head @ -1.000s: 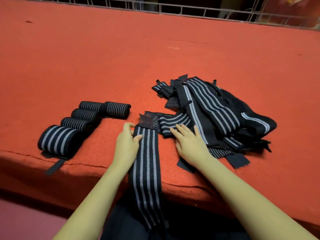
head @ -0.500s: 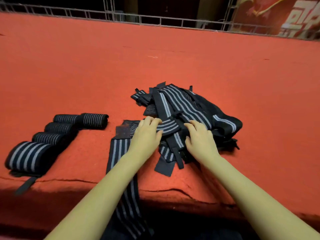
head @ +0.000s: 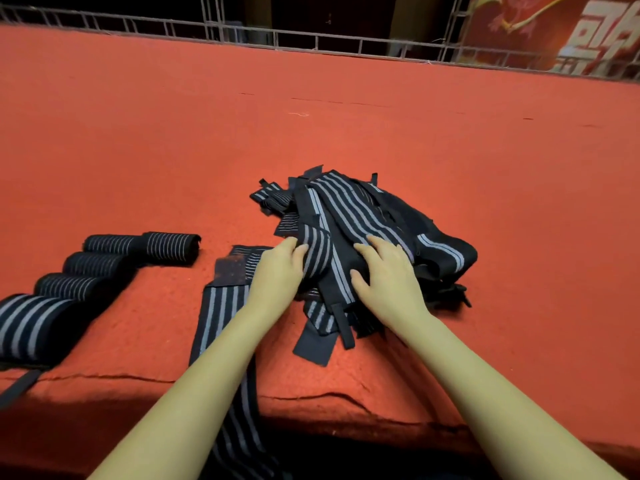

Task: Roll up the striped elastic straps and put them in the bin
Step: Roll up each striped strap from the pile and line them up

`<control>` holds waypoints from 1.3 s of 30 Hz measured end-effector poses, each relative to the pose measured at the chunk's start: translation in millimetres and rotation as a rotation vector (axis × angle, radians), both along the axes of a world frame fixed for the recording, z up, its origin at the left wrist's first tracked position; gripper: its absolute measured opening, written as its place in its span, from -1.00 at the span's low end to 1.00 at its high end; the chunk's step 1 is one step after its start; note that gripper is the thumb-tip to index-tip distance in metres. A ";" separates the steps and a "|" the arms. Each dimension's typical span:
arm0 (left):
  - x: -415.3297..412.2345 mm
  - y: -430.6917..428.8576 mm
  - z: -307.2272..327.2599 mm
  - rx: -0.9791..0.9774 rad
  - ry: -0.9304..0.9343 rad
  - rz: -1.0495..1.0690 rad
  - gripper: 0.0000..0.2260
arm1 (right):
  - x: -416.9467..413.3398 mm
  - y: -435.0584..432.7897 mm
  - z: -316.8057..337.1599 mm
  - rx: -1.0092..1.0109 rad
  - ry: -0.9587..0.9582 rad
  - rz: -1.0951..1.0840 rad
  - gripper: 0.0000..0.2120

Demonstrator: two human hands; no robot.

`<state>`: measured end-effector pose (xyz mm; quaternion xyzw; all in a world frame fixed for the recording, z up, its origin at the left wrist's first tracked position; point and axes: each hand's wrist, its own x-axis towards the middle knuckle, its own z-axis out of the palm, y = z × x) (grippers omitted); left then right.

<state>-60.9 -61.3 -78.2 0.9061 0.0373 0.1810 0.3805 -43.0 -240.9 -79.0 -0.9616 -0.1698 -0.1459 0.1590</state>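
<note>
A tangled pile of black straps with grey stripes (head: pixel 363 216) lies on the red felt table (head: pixel 311 126). My left hand (head: pixel 277 271) grips a folded bulge of strap at the pile's left side. My right hand (head: pixel 388 275) rests flat on the pile's near side, fingers spread. One unrolled striped strap (head: pixel 221 306) lies flat beside the pile and hangs over the table's front edge under my left forearm. Several rolled straps (head: pixel 104 265) lie in a diagonal row at the left. No bin is in view.
The table's front edge (head: pixel 311 400) runs just below my forearms. A metal rail (head: pixel 311 39) lines the far edge, with a red banner (head: pixel 571 32) behind it at the upper right.
Both hands left the flat strap and moved up and right onto the pile. My left hand has closed on a fold of strap. The view tilted up and shifted right.
</note>
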 end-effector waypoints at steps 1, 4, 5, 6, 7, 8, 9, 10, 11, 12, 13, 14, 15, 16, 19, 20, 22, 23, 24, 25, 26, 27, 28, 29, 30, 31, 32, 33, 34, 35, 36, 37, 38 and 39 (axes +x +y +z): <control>-1.4 1.8 2.1 -0.038 0.010 -0.013 -0.74 | 2.3 1.9 -0.4 -0.051 0.023 -0.043 -0.47; -5.9 2.3 2.8 0.035 0.138 -0.079 -0.75 | 11.9 -3.1 2.2 -0.120 0.171 -0.219 -0.37; -8.5 1.5 2.2 0.067 0.137 -0.115 -0.70 | 14.7 -6.4 3.0 -0.120 0.197 -0.243 -0.40; -10.4 0.3 3.7 0.091 0.116 -0.155 -0.70 | 16.1 -9.0 6.3 -0.134 0.193 -0.245 -0.47; -13.2 -2.1 4.0 0.112 0.102 -0.203 -0.73 | 15.5 -10.0 7.9 -0.168 0.165 -0.233 -0.57; -14.9 -4.0 4.4 0.145 0.128 -0.254 -0.73 | 14.0 -9.5 9.9 -0.219 0.111 -0.212 -0.67; -14.2 -5.7 4.6 0.186 0.173 -0.296 -0.63 | 13.1 -8.8 10.7 -0.261 0.051 -0.182 -0.73; -13.8 -8.2 7.5 0.220 0.240 -0.319 -0.49 | 12.3 -8.2 11.6 -0.282 0.008 -0.152 -0.78; -10.5 -11.0 9.0 0.249 0.294 -0.322 -0.39 | 12.0 -8.4 13.6 -0.283 -0.004 -0.136 -0.80; -5.6 -13.7 10.5 0.248 0.319 -0.317 -0.31 | 12.4 -9.6 17.1 -0.277 0.014 -0.140 -0.80; 1.6 -15.3 12.3 0.220 0.319 -0.301 -0.27 | 14.4 -11.5 21.3 -0.250 0.032 -0.151 -0.79; 9.1 -16.9 15.8 0.182 0.299 -0.285 -0.27 | 17.2 -13.6 25.9 -0.204 0.050 -0.160 -0.78; 17.7 -17.6 20.3 0.155 0.269 -0.263 -0.31 | 21.4 -15.3 29.3 -0.150 0.056 -0.157 -0.77; 27.3 -17.6 24.5 0.152 0.226 -0.242 -0.40 | 26.3 -15.9 32.5 -0.112 0.052 -0.147 -0.77; 61.3 -14.5 35.2 0.212 0.123 -0.174 -0.75 | 51.0 -10.9 38.0 -0.034 0.079 -0.104 -0.72; 74.1 -12.5 37.7 0.189 0.128 -0.154 -0.79 | 61.8 -6.7 40.2 -0.002 0.102 -0.095 -0.70; 102.5 -7.1 37.9 0.075 0.167 -0.107 -0.76 | 87.6 5.6 44.0 0.051 0.151 -0.085 -0.67; 117.2 -4.3 36.2 0.003 0.189 -0.074 -0.73 | 101.7 13.2 45.4 0.079 0.177 -0.087 -0.64; 130.4 -1.8 34.5 -0.072 0.212 -0.041 -0.69 | 115.7 21.2 45.8 0.112 0.210 -0.087 -0.61; 142.3 0.1 31.7 -0.150 0.236 -0.010 -0.66 | 128.7 29.2 45.9 0.150 0.245 -0.084 -0.58; 151.7 0.5 29.3 -0.220 0.253 0.012 -0.64 | 140.7 36.2 44.7 0.189 0.286 -0.084 -0.54; 159.0 0.2 26.7 -0.272 0.261 0.025 -0.61 | 149.5 42.1 43.6 0.231 0.329 -0.094 -0.50; 164.9 -0.2 23.8 -0.300 0.255 0.039 -0.59 | 156.9 46.4 41.8 0.288 0.368 -0.115 -0.46; 169.6 -0.3 20.5 -0.318 0.252 0.057 -0.56 | 160.4 50.1 41.3 0.365 0.408 -0.133 -0.47; 172.8 -0.1 17.6 -0.348 0.257 0.077 -0.53 | 160.9 52.7 40.9 0.455 0.457 -0.136 -0.52; 177.3 1.8 13.2 -0.399 0.261 0.100 -0.50 | 157.9 54.2 42.0 0.532 0.509 -0.117 -0.62; 181.6 4.7 9.4 -0.469 0.255 0.126 -0.47 | 153.2 54.1 44.3 0.567 0.565 -0.078 -0.69; 184.9 7.7 7.8 -0.558 0.238 0.146 -0.46 | 145.4 53.2 49.9 0.569 0.636 -0.031 -0.75; 185.0 9.7 9.3 -0.649 0.220 0.159 -0.45 | 137.8 51.1 55.4 0.574 0.723 0.018 -0.72; 183.9 10.9 11.6 -0.725 0.206 0.162 -0.45 | 129.8 47.7 60.9 0.571 0.814 0.070 -0.71; 181.0 11.2 14.5 -0.772 0.189 0.158 -0.45 | 123.2 43.5 64.2 0.548 0.893 0.109 -0.66; 177.1 10.0 17.6 -0.797 0.174 0.139 -0.45 | 116.2 39.4 67.7 0.503 0.940 0.128 -0.59; 172.4 8.6 20.3 -0.799 0.166 0.112 -0.46 | 111.5 35.2 69.4 0.459 0.951 0.135 -0.47; 166.1 6.6 23.6 -0.793 0.158 0.080 -0.48 | 108.6 30.7 68.9 0.442 0.922 0.123 -0.47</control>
